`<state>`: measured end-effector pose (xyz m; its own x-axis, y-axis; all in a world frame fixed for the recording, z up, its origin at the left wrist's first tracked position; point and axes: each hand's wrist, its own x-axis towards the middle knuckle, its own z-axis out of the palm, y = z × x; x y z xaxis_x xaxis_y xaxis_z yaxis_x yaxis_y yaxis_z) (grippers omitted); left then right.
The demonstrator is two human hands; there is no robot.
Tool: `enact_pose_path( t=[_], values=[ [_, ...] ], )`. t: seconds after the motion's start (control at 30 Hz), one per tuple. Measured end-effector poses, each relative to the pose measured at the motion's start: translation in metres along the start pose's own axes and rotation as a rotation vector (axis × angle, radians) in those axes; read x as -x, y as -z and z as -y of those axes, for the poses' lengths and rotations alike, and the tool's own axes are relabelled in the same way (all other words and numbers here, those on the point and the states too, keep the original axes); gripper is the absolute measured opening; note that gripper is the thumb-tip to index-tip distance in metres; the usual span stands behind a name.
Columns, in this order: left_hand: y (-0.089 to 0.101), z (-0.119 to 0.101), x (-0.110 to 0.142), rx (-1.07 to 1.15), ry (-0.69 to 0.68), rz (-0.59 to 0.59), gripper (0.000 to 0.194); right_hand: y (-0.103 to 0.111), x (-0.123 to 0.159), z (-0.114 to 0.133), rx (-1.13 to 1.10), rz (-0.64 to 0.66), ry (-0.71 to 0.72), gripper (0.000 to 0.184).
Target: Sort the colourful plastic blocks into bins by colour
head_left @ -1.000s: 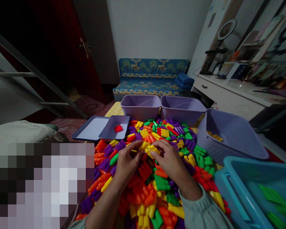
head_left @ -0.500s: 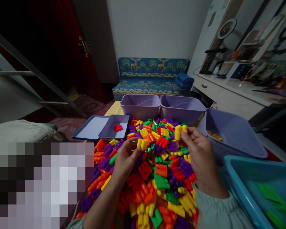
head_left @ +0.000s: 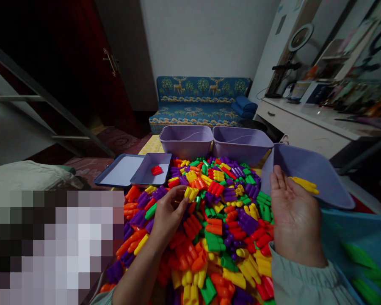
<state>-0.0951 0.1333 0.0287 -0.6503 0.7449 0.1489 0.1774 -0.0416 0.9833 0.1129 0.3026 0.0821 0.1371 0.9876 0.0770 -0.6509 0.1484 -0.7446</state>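
Between the thumb and fingers of my left hand [head_left: 169,214] is a yellow building block [head_left: 191,193], held above a pile of loose plastic blocks [head_left: 214,241] in red, orange, green, purple and yellow. My right hand [head_left: 295,212] is open, palm showing and fingers stretched out, in front of the right purple bin [head_left: 332,182]. Just beyond its thumb, yellow blocks [head_left: 305,185] show inside that bin; whether one is still in the air I cannot tell.
Two purple bins [head_left: 186,142] stand side by side at the back. A shallow tray [head_left: 139,176] with a red block [head_left: 156,170] lies at left beside a lid [head_left: 119,171]. A blue tub [head_left: 368,220] with green pieces stands at right. A sofa [head_left: 203,108] is behind.
The joined yellow blocks came apart between my hands. My right hand carried its part rightward to the right bin and let go. My left hand stayed over the pile with its block.
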Motion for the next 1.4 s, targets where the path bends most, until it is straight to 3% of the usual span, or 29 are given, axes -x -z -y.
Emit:
enact_pose_path(
  t=[0.1,0.2,0.43,0.57,0.73,0.83,1.0,1.07,1.17,1.33,1.4],
  values=[
    [0.000,0.000,0.000,-0.007,-0.003,0.003,0.037,0.002,0.000,0.003,0.032,0.026,-0.008,0.010],
    [0.000,0.001,0.000,-0.005,-0.014,0.002,0.035,-0.002,0.004,0.006,-0.004,-0.039,-0.057,0.009],
    [0.000,0.002,0.000,-0.034,-0.019,0.011,0.034,0.000,0.002,0.010,0.022,0.019,-0.065,0.029],
    [0.001,0.004,0.001,-0.053,-0.028,0.002,0.034,0.002,0.000,0.007,0.029,0.021,-0.078,0.023],
    [0.001,0.004,0.001,-0.103,-0.059,0.006,0.033,-0.012,0.012,0.005,0.077,0.042,-0.067,0.015],
    [0.001,0.004,0.001,-0.198,-0.148,-0.009,0.028,-0.020,0.022,0.002,0.319,0.226,-0.002,0.019],
    [0.002,-0.004,0.005,-0.393,-0.398,-0.078,0.019,-0.013,0.027,-0.015,1.232,0.631,0.212,0.020],
    [0.004,-0.010,0.008,-0.462,-0.421,-0.031,0.014,-0.007,0.026,-0.022,1.497,0.755,0.290,0.029],
    [0.010,-0.021,0.012,-0.571,-0.341,0.160,0.017,0.000,0.024,-0.030,1.668,0.889,0.314,0.047],
    [0.021,-0.032,0.016,-0.744,-0.304,0.555,0.054,0.002,0.024,-0.037,1.741,0.943,0.278,0.056],
    [0.021,-0.032,0.017,-0.763,-0.319,0.604,0.045,0.001,0.024,-0.039,1.756,0.937,0.271,0.053]
  ],
)
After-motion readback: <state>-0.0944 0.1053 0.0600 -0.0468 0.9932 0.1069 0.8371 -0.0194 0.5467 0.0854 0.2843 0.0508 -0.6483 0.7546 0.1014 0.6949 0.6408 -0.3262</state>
